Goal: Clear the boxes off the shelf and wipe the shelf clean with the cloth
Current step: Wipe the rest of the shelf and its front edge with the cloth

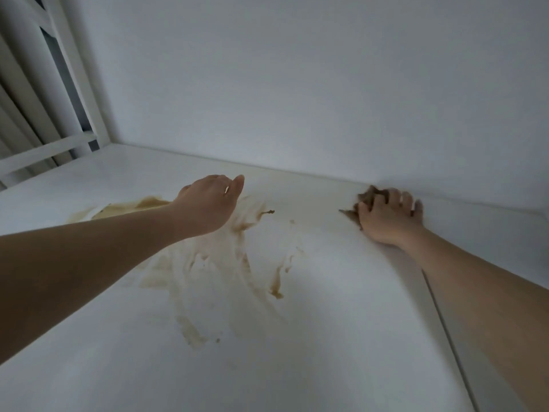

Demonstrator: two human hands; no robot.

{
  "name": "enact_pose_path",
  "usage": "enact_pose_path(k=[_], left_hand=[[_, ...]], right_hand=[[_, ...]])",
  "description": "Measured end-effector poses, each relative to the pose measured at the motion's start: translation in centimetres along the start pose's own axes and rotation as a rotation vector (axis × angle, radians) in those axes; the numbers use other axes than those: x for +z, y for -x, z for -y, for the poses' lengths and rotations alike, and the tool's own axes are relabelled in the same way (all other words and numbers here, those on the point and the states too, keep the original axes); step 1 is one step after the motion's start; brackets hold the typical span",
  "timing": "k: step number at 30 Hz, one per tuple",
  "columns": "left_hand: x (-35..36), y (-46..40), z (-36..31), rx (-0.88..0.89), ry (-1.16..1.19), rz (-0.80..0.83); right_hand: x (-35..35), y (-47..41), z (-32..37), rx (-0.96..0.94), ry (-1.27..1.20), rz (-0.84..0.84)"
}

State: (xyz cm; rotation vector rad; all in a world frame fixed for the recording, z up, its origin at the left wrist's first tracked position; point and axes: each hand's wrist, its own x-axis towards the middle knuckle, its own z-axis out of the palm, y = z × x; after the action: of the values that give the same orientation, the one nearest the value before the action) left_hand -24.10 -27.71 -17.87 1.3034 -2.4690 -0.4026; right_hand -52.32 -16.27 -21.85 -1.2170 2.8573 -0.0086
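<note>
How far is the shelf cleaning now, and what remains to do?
Done: no boxes are in view on the shelf. In hand: the right hand grips the brown cloth at the back wall; the left hand hangs over the stains. Left: brown smears across the middle and left need wiping.

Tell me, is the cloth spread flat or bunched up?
Bunched up. The right hand grips the brown cloth in a wad against the shelf, near the back wall.
</note>
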Motion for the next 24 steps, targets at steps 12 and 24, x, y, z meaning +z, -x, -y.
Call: enact_pose_path(k=[12, 24], left_hand=[[0.7, -4.0, 1.6, 0.098, 0.038, 0.098], [0.6, -8.1, 1.4, 0.009, -0.142, 0.299]], right_hand=[[0.2, -1.5, 9.4, -0.417, -0.076, 0.114], [-0.3, -4.5, 4.6, 0.170, -0.107, 0.075]])
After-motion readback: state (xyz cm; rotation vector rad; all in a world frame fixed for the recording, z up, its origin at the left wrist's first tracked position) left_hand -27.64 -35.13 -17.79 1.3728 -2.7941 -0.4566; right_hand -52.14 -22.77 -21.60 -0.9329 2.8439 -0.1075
